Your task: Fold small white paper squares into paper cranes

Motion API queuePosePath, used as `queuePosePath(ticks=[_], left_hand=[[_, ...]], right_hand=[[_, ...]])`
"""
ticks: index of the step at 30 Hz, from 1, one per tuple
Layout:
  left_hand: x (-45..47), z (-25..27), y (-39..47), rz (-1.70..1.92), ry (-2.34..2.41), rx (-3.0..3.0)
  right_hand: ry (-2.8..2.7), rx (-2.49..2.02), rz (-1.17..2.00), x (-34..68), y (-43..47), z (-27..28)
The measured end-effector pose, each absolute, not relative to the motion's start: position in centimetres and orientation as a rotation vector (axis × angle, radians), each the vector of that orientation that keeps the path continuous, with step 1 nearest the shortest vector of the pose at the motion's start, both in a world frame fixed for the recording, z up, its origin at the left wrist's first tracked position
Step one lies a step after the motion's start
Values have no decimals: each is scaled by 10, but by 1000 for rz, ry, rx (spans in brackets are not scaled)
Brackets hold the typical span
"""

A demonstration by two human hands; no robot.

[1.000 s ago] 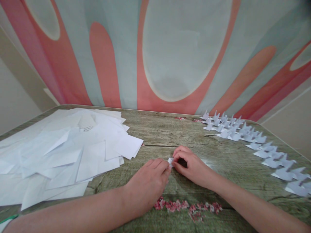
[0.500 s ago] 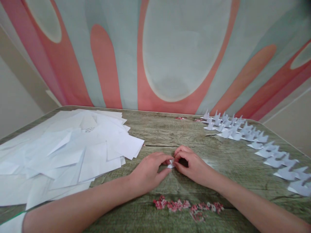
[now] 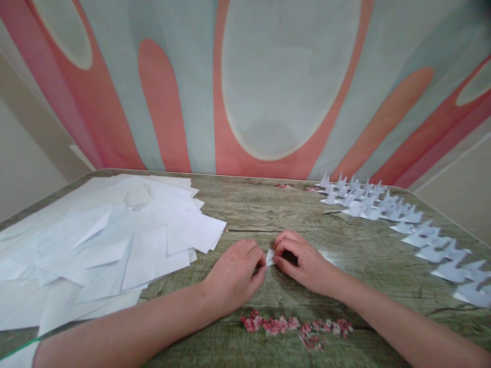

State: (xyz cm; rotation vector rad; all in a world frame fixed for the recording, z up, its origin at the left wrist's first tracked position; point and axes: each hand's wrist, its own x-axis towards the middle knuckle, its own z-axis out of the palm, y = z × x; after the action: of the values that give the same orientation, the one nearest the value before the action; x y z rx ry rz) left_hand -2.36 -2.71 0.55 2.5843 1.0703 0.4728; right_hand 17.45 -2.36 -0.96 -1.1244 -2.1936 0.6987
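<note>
A small piece of folded white paper (image 3: 270, 257) is held low over the middle of the wooden table, between my two hands. My right hand (image 3: 301, 259) pinches its right side between thumb and fingers. On the other side, the curled fingers of my left hand (image 3: 238, 272) close at the paper's lower left edge; their tips partly hide the contact. Several folded white paper cranes (image 3: 389, 204) stand in rows along the table's right side. To the left lies a wide heap of loose white paper sheets (image 3: 153, 245).
Pink flower shapes (image 3: 282, 324) show on the wood-grain table (image 3: 245, 204) in front of my hands, with smaller ones near the far edge. Behind the table rises a wall covering (image 3: 245, 166) in coral and grey-blue.
My left fingers have drawn slightly left and curled in, showing more of the folded paper. My right hand keeps its pinch. The view has shifted slightly.
</note>
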Motion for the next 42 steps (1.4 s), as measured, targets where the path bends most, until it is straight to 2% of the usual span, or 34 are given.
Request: queuePosePath(ticks=[16, 37, 42], left_hand=[[-26, 6, -24, 261, 1055, 2889], [-27, 12, -22, 330, 1068, 2694], [-31, 18, -24, 425, 875, 2753]], right_hand=[[-2209, -1074, 780, 181, -25, -9], [-2197, -1087, 765, 179, -24, -9], [-2196, -1108, 785, 179, -24, -9]])
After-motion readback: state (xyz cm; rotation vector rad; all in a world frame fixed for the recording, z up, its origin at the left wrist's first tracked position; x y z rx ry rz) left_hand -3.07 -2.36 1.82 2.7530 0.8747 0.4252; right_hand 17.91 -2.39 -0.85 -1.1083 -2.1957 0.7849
